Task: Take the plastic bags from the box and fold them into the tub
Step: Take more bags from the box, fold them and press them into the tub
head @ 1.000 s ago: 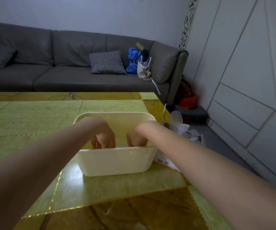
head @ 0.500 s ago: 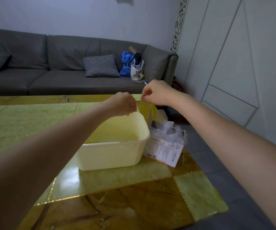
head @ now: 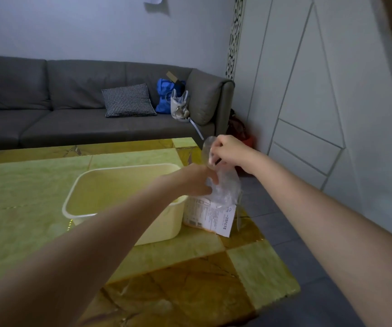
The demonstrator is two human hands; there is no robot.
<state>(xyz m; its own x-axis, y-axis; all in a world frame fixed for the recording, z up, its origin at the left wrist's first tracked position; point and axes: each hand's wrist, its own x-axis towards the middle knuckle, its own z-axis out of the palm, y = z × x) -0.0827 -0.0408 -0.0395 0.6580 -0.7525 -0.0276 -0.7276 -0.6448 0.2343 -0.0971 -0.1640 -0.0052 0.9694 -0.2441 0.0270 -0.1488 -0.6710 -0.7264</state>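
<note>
A cream plastic tub [head: 77, 208] stands on the yellow-green table [head: 25, 185]. Right of it, near the table's right edge, a white printed box [head: 211, 217] holds crumpled clear plastic bags [head: 225, 190]. My left hand [head: 196, 179] grips the bunch of bags at the box's mouth. Just above it, my right hand [head: 228, 151] pinches one clear bag [head: 208, 148] and holds it up from the box. I cannot see anything lying inside the tub.
A grey sofa [head: 72, 114] runs behind the table, with a checked cushion [head: 127, 100], a blue bag [head: 166, 95] and a clear bag [head: 178, 107] on it. White wall panels [head: 320, 102] stand to the right. Grey floor lies beyond the table's right edge.
Both hands came up out of the tub and moved right to the box. They now hold the plastic bags, the right hand lifting one.
</note>
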